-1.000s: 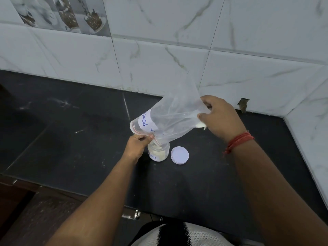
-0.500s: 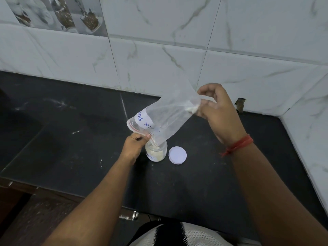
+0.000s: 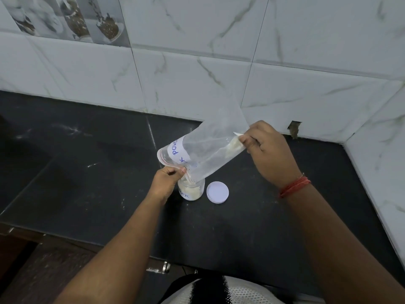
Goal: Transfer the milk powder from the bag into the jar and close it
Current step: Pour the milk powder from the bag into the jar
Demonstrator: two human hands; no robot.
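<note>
Left hand [image 3: 167, 180] low, fingers pinched; right hand [image 3: 268, 153] higher, fingers pinched.

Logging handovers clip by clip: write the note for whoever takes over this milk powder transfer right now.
Left hand pinches the mouth of the bag over the open jar.
Right hand pinches the bag's raised bottom corner, so the bag slopes down to the jar.
Jar stands on the dark counter, partly filled with powder; the white lid lies just right of it, off.
A little powder clings near the raised corner.
Left: shake that out, set the bag aside, close the jar with the lid.
</note>
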